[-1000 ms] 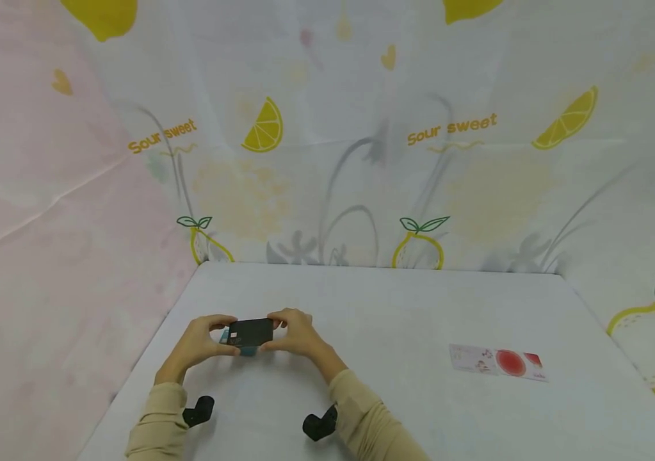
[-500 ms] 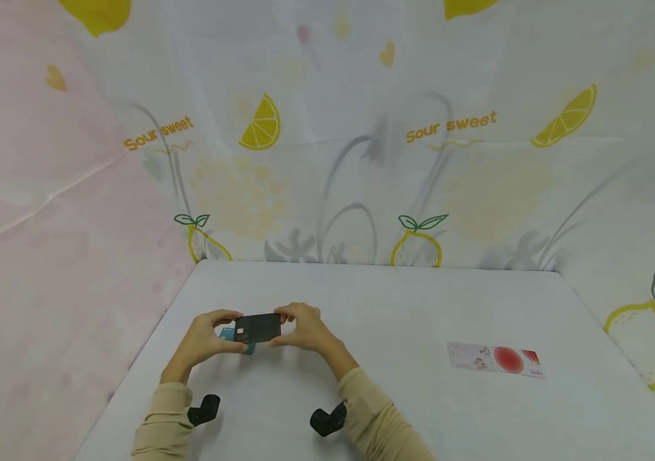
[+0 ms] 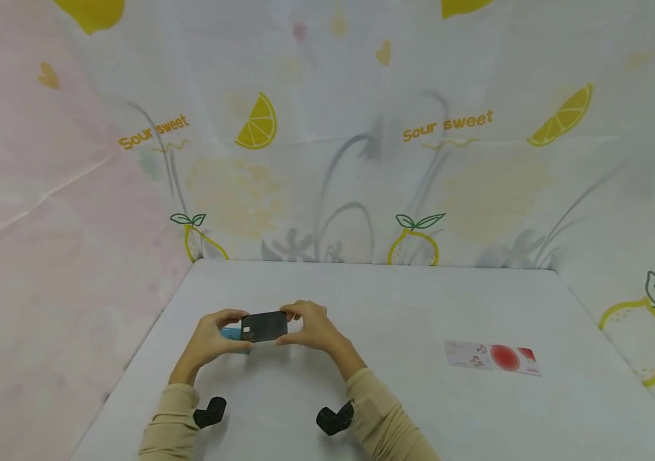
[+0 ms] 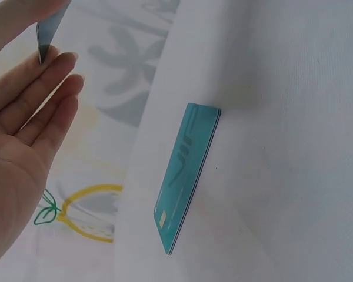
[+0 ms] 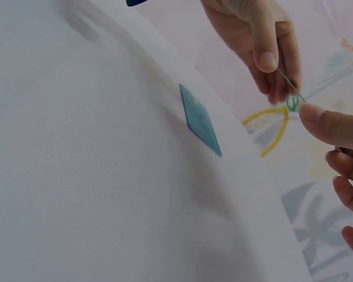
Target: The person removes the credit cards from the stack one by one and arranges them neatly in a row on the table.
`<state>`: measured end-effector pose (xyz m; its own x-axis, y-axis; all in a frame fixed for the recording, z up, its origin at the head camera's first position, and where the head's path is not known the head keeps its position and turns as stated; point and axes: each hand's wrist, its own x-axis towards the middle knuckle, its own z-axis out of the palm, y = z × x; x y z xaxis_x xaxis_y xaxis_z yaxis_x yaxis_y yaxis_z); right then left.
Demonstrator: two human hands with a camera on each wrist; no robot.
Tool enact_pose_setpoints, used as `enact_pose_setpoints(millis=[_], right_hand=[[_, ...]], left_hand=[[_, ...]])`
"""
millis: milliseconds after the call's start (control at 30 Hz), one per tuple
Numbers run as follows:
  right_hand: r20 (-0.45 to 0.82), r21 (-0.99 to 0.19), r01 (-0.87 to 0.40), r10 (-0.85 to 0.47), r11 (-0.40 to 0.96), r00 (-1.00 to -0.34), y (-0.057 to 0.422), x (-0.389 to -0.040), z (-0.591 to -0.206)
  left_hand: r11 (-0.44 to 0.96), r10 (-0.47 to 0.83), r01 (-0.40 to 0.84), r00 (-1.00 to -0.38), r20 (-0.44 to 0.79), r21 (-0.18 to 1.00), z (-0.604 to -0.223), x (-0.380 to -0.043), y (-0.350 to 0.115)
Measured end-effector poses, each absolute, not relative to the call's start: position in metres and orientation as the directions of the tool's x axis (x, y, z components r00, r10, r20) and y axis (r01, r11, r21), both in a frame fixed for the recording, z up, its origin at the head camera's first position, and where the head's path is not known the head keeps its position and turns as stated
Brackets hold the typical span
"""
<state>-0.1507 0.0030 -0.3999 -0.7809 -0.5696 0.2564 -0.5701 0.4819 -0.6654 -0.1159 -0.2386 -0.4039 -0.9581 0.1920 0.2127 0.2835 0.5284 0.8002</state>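
Both hands hold up a black VIP card (image 3: 264, 326) with a small pale chip. My left hand (image 3: 214, 337) pinches its left end between thumb and fingers. At the other end, the thumb and fingers of my right hand (image 3: 313, 328) pinch it. The right wrist view catches the card (image 5: 291, 84) almost edge-on between the hands. A teal VIP card (image 4: 187, 170) lies on the table below, apart from both hands; its edge looks layered, like a small stack. In the head view the black card and left hand partly cover the teal card (image 3: 232, 333).
Farther right on the white table (image 3: 396, 397) lies a flat pink-and-white printed strip (image 3: 491, 357) with a red circle. A black wrist device (image 3: 210, 413) sticks out at the left sleeve, and another (image 3: 335, 419) at the right. A lemon-print cloth (image 3: 327, 160) hangs behind the table.
Both hands have carried the black card a little to the right and slightly farther up in the head view, while the background has shifted slightly left. The grip stays the same.
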Motion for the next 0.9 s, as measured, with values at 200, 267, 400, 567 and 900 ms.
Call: enact_pose_setpoints(millis=[200, 267, 400, 567, 900], right_hand=[[0.277, -0.714, -0.558, -0.562, 0.423, -0.780, 0.011, -0.152, -0.400], [0.279, -0.743, -0.542, -0.554, 0.394, -0.784, 0.014, -0.152, -0.400], [0.291, -0.798, -0.509, -0.533, 0.324, -0.795, 0.020, -0.152, -0.401], [0.317, -0.813, -0.504, -0.503, 0.293, -0.804, 0.027, -0.151, -0.401], [0.311, -0.824, -0.486, -0.486, 0.290, -0.817, 0.038, -0.149, -0.398]], left_hand=[[0.494, 0.191, 0.291, -0.956, 0.224, 0.820, -0.401, -0.116, -0.230], [0.487, 0.190, 0.301, -0.953, 0.237, 0.820, -0.400, -0.117, -0.227], [0.476, 0.189, 0.321, -0.947, 0.261, 0.819, -0.400, -0.117, -0.220], [0.453, 0.199, 0.341, -0.939, 0.280, 0.824, -0.397, -0.116, -0.212], [0.360, 0.215, 0.370, -0.926, 0.310, 0.856, -0.401, -0.122, -0.202]])
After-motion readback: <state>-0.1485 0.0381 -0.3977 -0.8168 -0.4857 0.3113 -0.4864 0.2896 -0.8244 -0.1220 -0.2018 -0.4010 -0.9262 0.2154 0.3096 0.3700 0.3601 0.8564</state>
